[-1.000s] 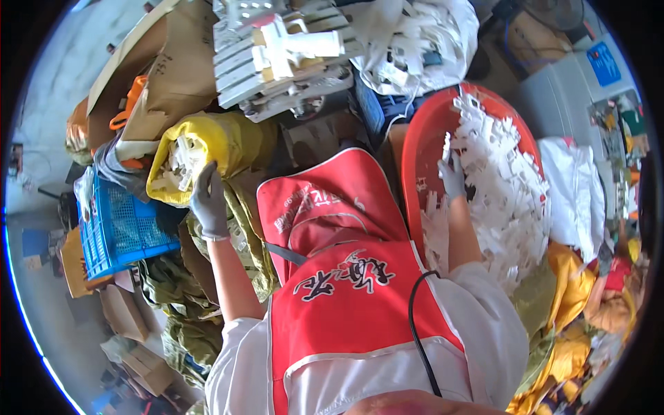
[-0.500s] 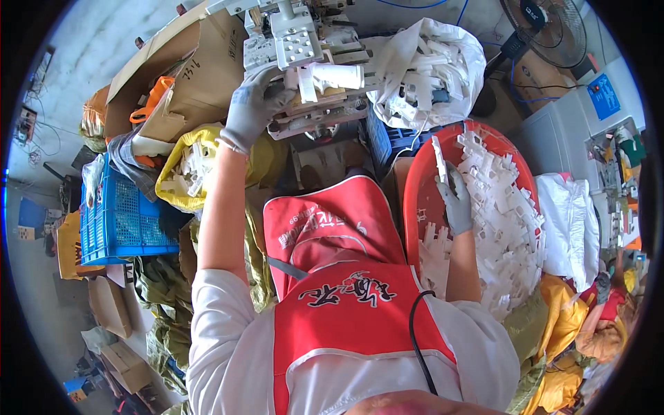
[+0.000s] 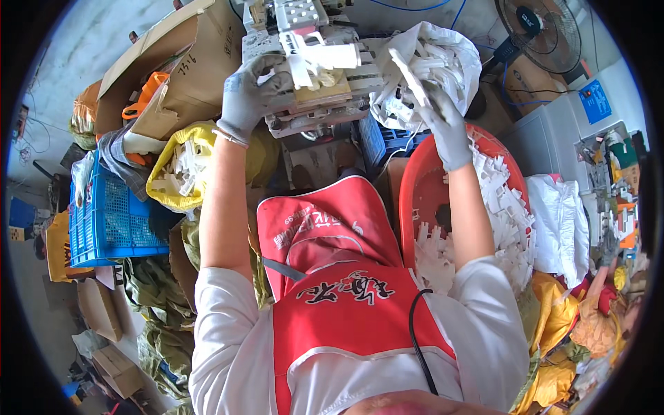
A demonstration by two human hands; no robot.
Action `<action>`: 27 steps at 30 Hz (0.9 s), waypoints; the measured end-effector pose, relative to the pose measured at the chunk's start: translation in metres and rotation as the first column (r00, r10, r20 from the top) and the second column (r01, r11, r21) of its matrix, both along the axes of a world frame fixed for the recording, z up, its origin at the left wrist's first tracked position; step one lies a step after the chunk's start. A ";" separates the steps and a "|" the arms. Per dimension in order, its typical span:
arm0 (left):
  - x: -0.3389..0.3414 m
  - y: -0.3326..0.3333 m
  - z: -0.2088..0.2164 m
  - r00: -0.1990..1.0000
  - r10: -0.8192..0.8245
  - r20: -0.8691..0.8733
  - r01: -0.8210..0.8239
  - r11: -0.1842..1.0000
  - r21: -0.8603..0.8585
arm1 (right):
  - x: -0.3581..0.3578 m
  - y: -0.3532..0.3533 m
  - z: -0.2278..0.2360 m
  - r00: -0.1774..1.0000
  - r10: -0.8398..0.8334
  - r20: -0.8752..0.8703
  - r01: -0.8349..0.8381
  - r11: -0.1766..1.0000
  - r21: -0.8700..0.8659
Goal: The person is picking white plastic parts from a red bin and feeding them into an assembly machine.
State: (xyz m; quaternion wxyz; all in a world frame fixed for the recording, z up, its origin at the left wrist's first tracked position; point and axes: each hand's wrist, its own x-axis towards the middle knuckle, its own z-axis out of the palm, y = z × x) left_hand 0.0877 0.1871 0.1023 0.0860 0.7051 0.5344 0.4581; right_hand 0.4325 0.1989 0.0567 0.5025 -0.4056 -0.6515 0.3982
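Observation:
My left hand, in a grey glove, is at the machine. Its thumb and forefinger are curved apart beside a white pistol-shaped plastic part, and no object shows between them. That part lies across the machine's fixture, under a metal block with round studs. My right hand, gloved too, grips a long white plastic piece by its lower end. The piece slants up and left, in front of a white sack of similar parts. Below this hand is a red tub heaped with white plastic pieces.
At left stand a yellow sack with white parts, a blue crate and a large cardboard box. A fan stands at the far right, near a grey machine. Another person's arm shows at the right edge.
My right hand has risen from the red tub toward the machine with the long white piece. My left hand's fingers have drawn slightly back from the pistol-shaped part, which now sits more tilted.

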 end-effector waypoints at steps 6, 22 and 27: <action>-0.042 -0.066 -0.023 0.961 0.206 0.187 -0.216 0.976 0.034 | -0.063 0.041 0.022 0.943 0.329 0.052 -0.332 0.919 0.213; -0.116 -0.270 -0.160 0.721 0.673 0.169 -0.600 0.727 -0.335 | 0.046 0.006 -0.050 0.758 0.041 0.651 -0.138 0.985 0.098; -0.156 -0.304 -0.210 0.662 0.750 0.008 -0.671 0.596 -0.441 | 0.145 -0.085 -0.188 0.432 0.229 0.873 0.178 0.926 -0.331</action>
